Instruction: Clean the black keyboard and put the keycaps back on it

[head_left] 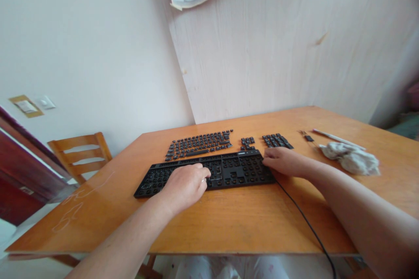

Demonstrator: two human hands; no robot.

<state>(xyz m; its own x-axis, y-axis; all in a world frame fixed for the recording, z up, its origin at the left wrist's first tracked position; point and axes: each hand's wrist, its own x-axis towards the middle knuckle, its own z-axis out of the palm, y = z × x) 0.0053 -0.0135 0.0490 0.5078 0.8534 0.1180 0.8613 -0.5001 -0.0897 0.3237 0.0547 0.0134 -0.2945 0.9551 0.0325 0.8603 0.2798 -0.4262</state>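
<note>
A black computer keyboard (234, 174) lies on the wooden table with its keycaps off, so the bare switch posts show. My left hand (188, 183) is over the middle of it, fingers curled down and pressed together; whatever they may pinch is hidden. A small pale spot, possibly a ring, shows at its fingers. At the keyboard's upper right corner, my right hand (279, 160) is closed on the edge. Just beyond the keyboard, loose black keycaps (199, 144) lie in rows. A smaller cluster (248, 143) and the number-pad keycaps (276, 141) sit to their right.
A crumpled whitish cloth (355, 159), a thin pale stick (337, 138) and a small dark tool with wire prongs (308, 138) lie at the right. The keyboard's cable (304, 216) runs over the table's front edge. A wooden chair (80, 154) stands left.
</note>
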